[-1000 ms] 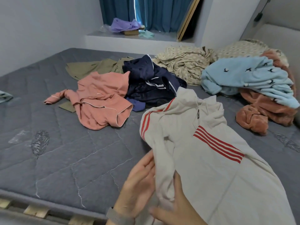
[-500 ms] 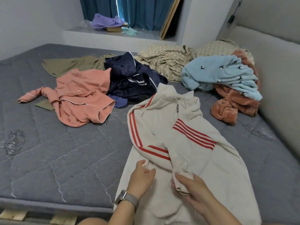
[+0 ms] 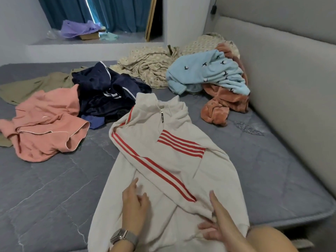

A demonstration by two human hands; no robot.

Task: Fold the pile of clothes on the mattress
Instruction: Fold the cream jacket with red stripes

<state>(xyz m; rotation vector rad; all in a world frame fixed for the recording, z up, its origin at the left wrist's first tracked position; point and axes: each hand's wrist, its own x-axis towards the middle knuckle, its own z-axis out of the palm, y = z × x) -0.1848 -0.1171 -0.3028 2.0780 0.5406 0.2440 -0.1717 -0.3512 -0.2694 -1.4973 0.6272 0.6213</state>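
Sweatshirt [image 3: 163, 160] lay flat at 6 o'clock; left hand [image 3: 135, 204] flat, fingers relaxed; right hand [image 3: 211, 224] fingers spread. I advised smoothing sleeve before folding.

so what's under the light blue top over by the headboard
A rust-orange fleecy garment sticks out beneath the light blue top, bunched on the mattress. Its upper part is covered, so its shape cannot be told, nor whether anything else lies below.

Teal curtains [image 3: 116, 13] hung behind a white window ledge [image 3: 87, 44]. On the ledge lay a purple plastic bag [image 3: 78, 30] over a cardboard box [image 3: 90, 35]. A wooden frame [image 3: 150, 19] leaned at the ledge's right end. A grey padded headboard [image 3: 283, 73] stood at right.
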